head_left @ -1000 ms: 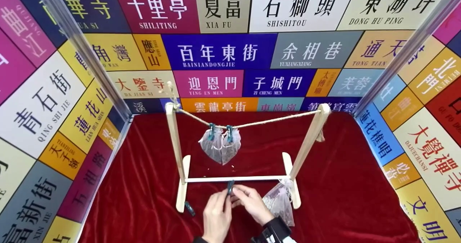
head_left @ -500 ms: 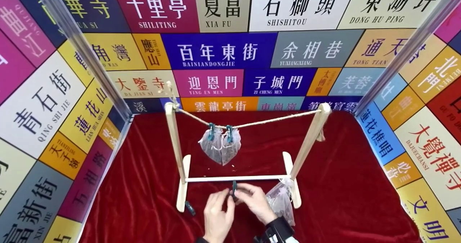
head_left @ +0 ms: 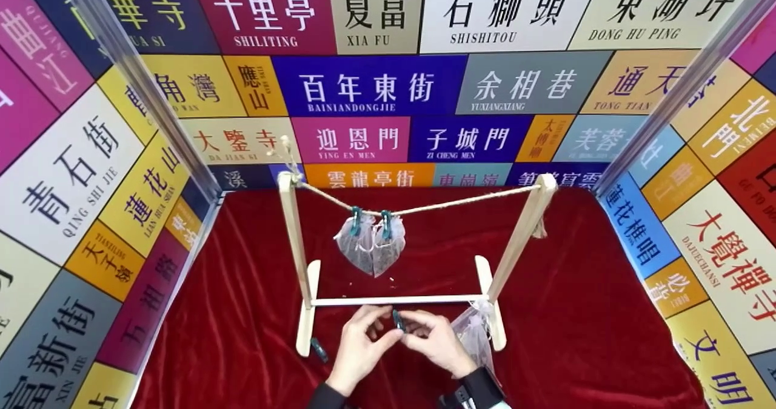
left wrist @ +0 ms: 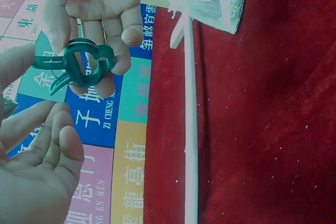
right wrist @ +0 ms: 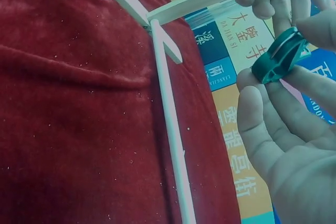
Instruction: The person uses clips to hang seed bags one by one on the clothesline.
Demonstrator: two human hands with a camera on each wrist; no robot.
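Clip [head_left: 398, 320], dark green, is sitting between both hands above the red cloth [head_left: 576, 342], over its front half, about midway between left and right edges. Right hand [head_left: 433, 339] is pinching it, thumb against fingers. Left hand [head_left: 364, 343] is holding nothing: fingers loosely bent, thumb just reaching the clip's lever end.

Handling, my read: light, stiff plastic with a sprung mouth; smooth, so likely to be twisting or slipping if pinched off-centre. Best hold: thumb and finger on the two levers, other fingertips clear of the mouth. Not very fragile.

Around it, going back: second clip [head_left: 319, 349] is lying on the cloth at the front end of the left foot [head_left: 305, 330]; can't tell if they're touching. Loose mesh bag [head_left: 476, 339] is lying near the right foot [head_left: 498, 333], gathered top by the crossbar's end, right wrist partly covering it in the head view. Looks soft, snag-prone.

Crossbar [head_left: 400, 301] is running just beyond the fingertips: main thing in the way. Behind it, cord [head_left: 473, 202] is sagging between left upright [head_left: 295, 239] and right upright [head_left: 521, 239]; two more clips [head_left: 356, 221] are holding two hung bags [head_left: 390, 248] side by side, left of the cord's middle. Pale crumbs are dotting the cloth. Printed wall [head_left: 515, 85] is standing at its back edge.
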